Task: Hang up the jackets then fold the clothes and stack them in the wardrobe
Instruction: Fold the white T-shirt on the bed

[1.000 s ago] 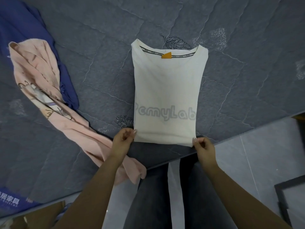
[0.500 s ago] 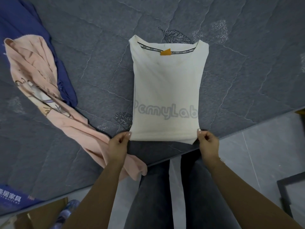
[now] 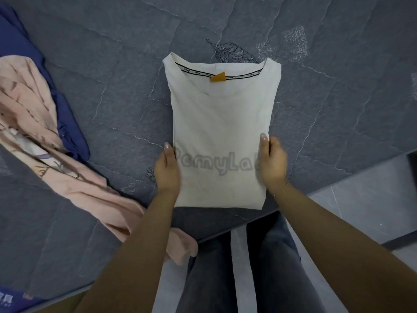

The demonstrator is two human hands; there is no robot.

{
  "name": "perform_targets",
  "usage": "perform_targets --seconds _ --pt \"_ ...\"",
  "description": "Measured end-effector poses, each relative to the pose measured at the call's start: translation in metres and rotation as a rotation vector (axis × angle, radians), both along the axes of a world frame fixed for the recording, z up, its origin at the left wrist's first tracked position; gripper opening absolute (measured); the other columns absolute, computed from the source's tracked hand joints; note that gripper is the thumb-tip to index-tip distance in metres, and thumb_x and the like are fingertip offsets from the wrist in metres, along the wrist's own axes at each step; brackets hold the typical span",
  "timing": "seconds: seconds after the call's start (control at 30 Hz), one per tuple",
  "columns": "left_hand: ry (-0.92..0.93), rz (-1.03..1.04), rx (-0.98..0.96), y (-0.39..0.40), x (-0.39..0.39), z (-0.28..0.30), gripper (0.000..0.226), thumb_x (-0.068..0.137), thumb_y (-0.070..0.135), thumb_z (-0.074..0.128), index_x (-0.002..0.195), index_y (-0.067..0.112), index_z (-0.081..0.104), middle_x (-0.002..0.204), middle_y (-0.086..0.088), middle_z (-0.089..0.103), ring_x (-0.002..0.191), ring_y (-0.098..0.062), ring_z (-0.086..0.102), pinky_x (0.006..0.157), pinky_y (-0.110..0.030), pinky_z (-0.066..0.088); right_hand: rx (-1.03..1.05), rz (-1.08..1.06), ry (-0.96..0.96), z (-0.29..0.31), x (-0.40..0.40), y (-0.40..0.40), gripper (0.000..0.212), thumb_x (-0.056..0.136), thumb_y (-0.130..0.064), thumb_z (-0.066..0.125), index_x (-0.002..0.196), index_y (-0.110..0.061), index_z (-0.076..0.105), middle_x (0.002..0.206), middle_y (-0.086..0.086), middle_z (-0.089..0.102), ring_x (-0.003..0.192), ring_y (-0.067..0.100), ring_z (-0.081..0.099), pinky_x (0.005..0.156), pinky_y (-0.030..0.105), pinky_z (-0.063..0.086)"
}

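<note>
Shirt: a white shirt (image 3: 220,123) lies flat on the grey quilted mattress (image 3: 112,91), folded into a narrow upright rectangle, neckline at the far end, hem near the mattress edge closest to the person.
Shirt detail: an orange tag (image 3: 218,77) sits at the middle of the collar band; grey lettering shows through the cloth across the lower half, partly covered by the right hand.
Left hand: the left hand (image 3: 167,169) is at the shirt's left edge, level with the lettering, fingers curled round that edge and gripping it.
Right hand: the right hand (image 3: 272,162) is at the shirt's right edge at the same height, fingers curled over the edge and gripping it.
Other clothes: a crumpled pink garment (image 3: 45,141) lies well to the left, trailing to the mattress edge; it overlaps a dark blue garment (image 3: 15,39) at the far left.
Floor: pale grey floor (image 3: 372,206) shows beyond the mattress edge at the right.
</note>
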State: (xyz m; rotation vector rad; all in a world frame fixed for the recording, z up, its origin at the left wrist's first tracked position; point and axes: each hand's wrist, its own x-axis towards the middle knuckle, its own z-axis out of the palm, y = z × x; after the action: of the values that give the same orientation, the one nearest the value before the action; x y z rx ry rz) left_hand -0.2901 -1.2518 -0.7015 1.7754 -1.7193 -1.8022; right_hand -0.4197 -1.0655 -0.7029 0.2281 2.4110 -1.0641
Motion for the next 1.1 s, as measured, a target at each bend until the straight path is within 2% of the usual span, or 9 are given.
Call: perform_targets --seconds 0.1,0.27,0.4,0.5,0.63,0.73,0.83,0.97,1.1 --pt "0.003 0.001 -0.076 0.002 -0.001 -0.005 0.039 0.104 0.032 0.042 0.072 0.012 0.053 0.072 0.0 0.056 0.07 -0.01 0.051 0.07 -0.029 0.046 0.168 0.085 0.1 -0.009 -0.002 0.001 0.042 0.105 -0.04 0.03 0.091 -0.007 0.051 0.066 0.006 0.052 0.062 0.026 0.051 0.058 0.037 0.04" --pt "-0.096 0.03 -0.307 -0.003 0.008 -0.014 0.027 0.102 0.025 0.049 0.078 0.015 0.056 0.062 0.012 0.05 0.052 0.006 0.045 0.052 -0.009 0.037 0.097 -0.016 0.117 -0.012 -0.005 0.006 0.03 0.105 -0.034 0.04 0.081 -0.017 0.048 0.055 -0.005 0.042 0.051 0.012 0.037 0.055 0.034 0.036" --pt "-0.26 -0.073 -0.384 0.001 -0.001 -0.017 0.035 0.104 0.031 0.041 0.08 0.011 0.056 0.064 0.009 0.051 0.056 0.0 0.047 0.053 -0.023 0.033 0.145 -0.096 0.076 -0.007 -0.006 -0.004 0.035 0.104 -0.035 0.042 0.082 -0.01 0.052 0.063 0.001 0.052 0.059 0.019 0.048 0.059 0.035 0.042" --pt "-0.231 -0.117 -0.411 -0.012 -0.012 -0.016 0.037 0.106 0.032 0.035 0.081 0.008 0.05 0.071 -0.001 0.054 0.063 -0.015 0.05 0.062 -0.031 0.037 0.021 -0.249 0.036 0.001 -0.024 -0.014 0.019 0.097 -0.025 0.059 0.092 -0.007 0.052 0.087 0.011 0.06 0.076 0.018 0.054 0.074 0.037 0.051" --pt "-0.007 0.046 -0.051 -0.063 -0.043 -0.008 0.033 0.094 0.051 0.055 0.09 0.019 0.059 0.085 0.004 0.068 0.08 -0.01 0.066 0.071 -0.021 0.051 -0.296 -0.42 -0.183 0.011 -0.078 -0.024 0.043 0.082 -0.021 0.078 0.113 -0.011 0.049 0.091 -0.004 0.058 0.077 0.005 0.06 0.07 0.009 0.049" --pt "0.246 -0.081 0.386 -0.096 -0.08 -0.008 0.032 0.09 0.047 0.064 0.103 0.019 0.073 0.11 -0.003 0.073 0.104 -0.014 0.068 0.082 -0.022 0.055 -0.421 -0.214 -0.389 0.013 -0.116 -0.028 0.037 0.084 -0.018 0.077 0.114 -0.006 0.06 0.099 0.004 0.074 0.087 0.014 0.072 0.069 0.018 0.055" --pt "0.271 -0.194 0.65 -0.108 -0.11 -0.01 0.045 0.085 0.033 0.072 0.123 0.011 0.064 0.127 -0.01 0.066 0.116 -0.022 0.063 0.091 -0.032 0.055 -0.555 -0.06 -0.584 0.005 -0.146 -0.032 0.036 0.085 -0.011 0.072 0.12 -0.005 0.063 0.111 0.007 0.073 0.103 0.022 0.069 0.083 0.026 0.057" --pt "0.143 -0.273 0.687 -0.098 -0.128 -0.013 0.05 0.073 0.022 0.082 0.119 0.009 0.066 0.117 -0.012 0.07 0.106 -0.025 0.069 0.077 -0.034 0.059 -0.6 0.081 -0.792 -0.008 -0.165 -0.039 0.05 0.078 -0.009 0.074 0.126 -0.007 0.061 0.121 0.009 0.069 0.111 0.022 0.066 0.085 0.03 0.057" --pt "0.177 -0.132 0.61 -0.079 -0.129 -0.005 0.05 0.073 0.015 0.079 0.12 0.004 0.065 0.116 -0.015 0.07 0.103 -0.026 0.069 0.076 -0.038 0.059 -0.636 0.015 -0.773 -0.008 -0.158 -0.042 0.048 0.079 -0.012 0.075 0.125 -0.005 0.062 0.119 0.012 0.069 0.11 0.027 0.067 0.086 0.038 0.057"
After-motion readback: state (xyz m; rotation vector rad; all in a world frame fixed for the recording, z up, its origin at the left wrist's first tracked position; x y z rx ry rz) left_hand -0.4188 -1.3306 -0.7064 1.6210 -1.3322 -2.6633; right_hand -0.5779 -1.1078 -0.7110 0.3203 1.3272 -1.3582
